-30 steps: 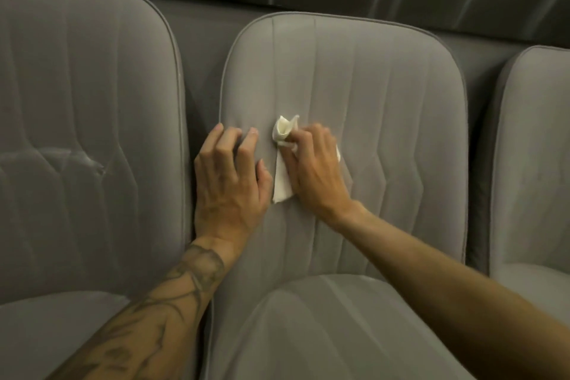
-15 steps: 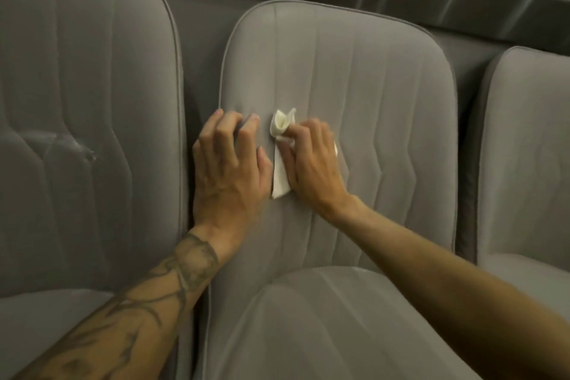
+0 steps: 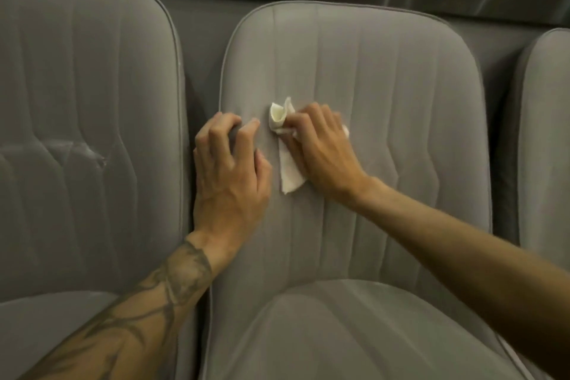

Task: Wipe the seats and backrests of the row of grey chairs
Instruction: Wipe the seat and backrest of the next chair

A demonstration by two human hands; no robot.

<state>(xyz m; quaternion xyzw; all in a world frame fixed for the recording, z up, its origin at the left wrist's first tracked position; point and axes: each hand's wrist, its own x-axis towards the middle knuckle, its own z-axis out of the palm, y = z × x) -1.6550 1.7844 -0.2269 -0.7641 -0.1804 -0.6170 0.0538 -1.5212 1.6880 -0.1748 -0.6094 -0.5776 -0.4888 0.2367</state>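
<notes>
Middle grey stitched-fabric chair backrest point(image 3: 385, 86), scuffed grey neighbouring backrest point(image 3: 77, 86) to its left, left hand point(image 3: 229, 173) on the middle backrest's left edge, fingers arched, tips pressing fabric, holding nothing, right hand point(image 3: 320, 151) just beside, fingers curled over crumpled white paper cloth point(image 3: 288, 176) pressed against that backrest.

My left forearm point(image 3: 145, 315) carried a dark tattoo point(image 3: 182, 274): long curving, branching lines that ran up the arm and gathered into a denser, shaded patch just below the wrist. The ink ended there, ahead of my left hand point(image 3: 229, 176), where knuckles and tendons stood out on the back. My right forearm point(image 3: 462, 259) and right hand point(image 3: 324, 151) were bare, plain skin out to the edge of the view.
</notes>
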